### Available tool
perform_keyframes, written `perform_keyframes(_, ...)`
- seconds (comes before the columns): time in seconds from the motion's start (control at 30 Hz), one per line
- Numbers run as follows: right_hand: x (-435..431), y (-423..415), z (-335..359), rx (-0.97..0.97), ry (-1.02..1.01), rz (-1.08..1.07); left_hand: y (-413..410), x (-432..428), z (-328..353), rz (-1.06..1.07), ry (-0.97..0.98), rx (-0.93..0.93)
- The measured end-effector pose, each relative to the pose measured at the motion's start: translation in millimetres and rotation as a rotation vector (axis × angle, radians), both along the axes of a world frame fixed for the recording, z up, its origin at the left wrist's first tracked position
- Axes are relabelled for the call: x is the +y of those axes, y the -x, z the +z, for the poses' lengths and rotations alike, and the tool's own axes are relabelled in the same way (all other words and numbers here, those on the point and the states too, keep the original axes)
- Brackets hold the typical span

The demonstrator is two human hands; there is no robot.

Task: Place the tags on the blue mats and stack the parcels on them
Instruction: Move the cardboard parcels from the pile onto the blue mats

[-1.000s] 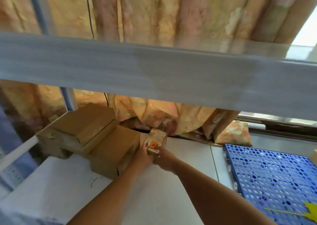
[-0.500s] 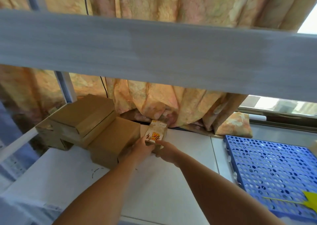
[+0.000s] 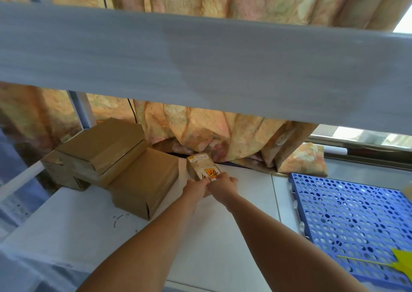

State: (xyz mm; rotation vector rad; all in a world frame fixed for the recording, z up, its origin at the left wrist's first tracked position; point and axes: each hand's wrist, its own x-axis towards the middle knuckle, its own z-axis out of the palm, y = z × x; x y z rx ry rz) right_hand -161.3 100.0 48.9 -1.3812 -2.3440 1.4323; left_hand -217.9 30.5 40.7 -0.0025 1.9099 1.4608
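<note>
At centre frame we are gripping a small brown parcel [image 3: 203, 166] with both hands. Our left hand [image 3: 196, 187] is closing on its near left edge while our right hand [image 3: 223, 185] is closing on its near right edge, the fingers of each curling onto the cardboard; the two hands are touching one another at the parcel's near end. The parcel is tilting, its far end pointing toward the curtain [image 3: 223, 135] that is hanging across the upper half of the frame. Its top face is carrying a white label with an orange patch and a handwritten "44". We cannot tell whether the parcel's underside is resting on the white shelf surface [image 3: 78, 229] or is raised clear of it.

Just left of the held parcel, a larger brown box [image 3: 145, 184] is sitting on the shelf. Farther left, in the middle left of the frame, a stack of brown boxes [image 3: 98, 149] is sitting beside it, the topmost lying askew over those below.

At lower right, a blue perforated mat [image 3: 347, 220] is lying on the floor, well apart from the hands. A yellow tag [image 3: 403, 262] is lying on the mat at the right edge of the frame, only partly in view.

A blurred grey shelf beam [image 3: 200, 64] is crossing the whole frame above the hands.
</note>
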Motion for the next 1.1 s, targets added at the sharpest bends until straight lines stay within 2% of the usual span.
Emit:
perform_keyframes(0.13, 16.3, -4.1, -0.4, -0.112, -0.243, 0.224, -2.5, 5.6, 5.7, 0.008, 0.048, -0.015)
perform_keyframes(0.23, 19.2, 2.1, 3.1, -0.131, -0.250, 0.323, -1.5, 5.2, 5.7, 0.010, 0.041, -0.001)
perform_keyframes(0.53, 0.5, 13.7, -0.1, 0.115, 0.094, -0.056, -6.5, -7.2, 2.5, -0.007, -0.036, -0.050)
perform_keyframes(0.73, -8.6, 9.6, -7.3, 0.104, 0.110, 0.091, 1.1, -13.8, -7.8, 0.047, -0.031, -0.024)
perform_keyframes(0.8, -13.2, 6.5, -12.0, 0.113, 0.162, 0.058, 3.4, -21.3, -10.7, 0.063, -0.046, -0.056)
perform_keyframes(0.97, -27.8, 5.2, -14.9, 0.072, 0.005, 0.172, 6.0, -28.0, -15.7, 0.059, -0.035, -0.085)
perform_keyframes(1.1, -30.4, 7.4, -15.2, 0.071, 0.018, 0.018, 12.5, -26.1, -10.1, 0.139, -0.015, -0.014)
